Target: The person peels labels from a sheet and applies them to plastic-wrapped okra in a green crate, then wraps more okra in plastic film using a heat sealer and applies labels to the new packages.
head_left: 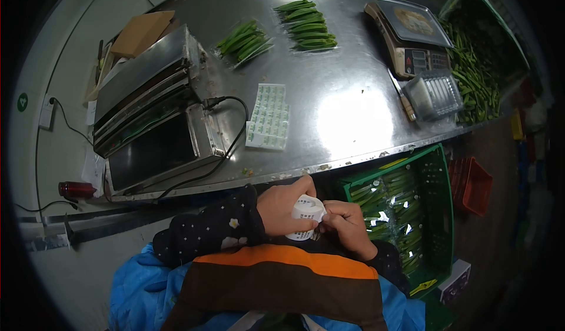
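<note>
In front of my body my left hand (281,206) wraps round a white roll (303,216) printed with small dark squares, which looks like a roll of labels. Its fingers are closed on the roll's side. My right hand (350,225) is closed in a pinch at the roll's right edge, where a white end (322,214) shows. The right fingertips are partly hidden. Both hands are just off the near edge of the metal table (329,90). A sheet of green-and-white stickers (268,116) lies on the table beyond them.
Two clear packs of long green pods, one left (244,41) and one right (306,26), lie further back. A wrapping machine (159,116) with a cord stands left. To the right are a scale (406,37), a knife (406,104), clear trays (434,94) and a green crate (448,213).
</note>
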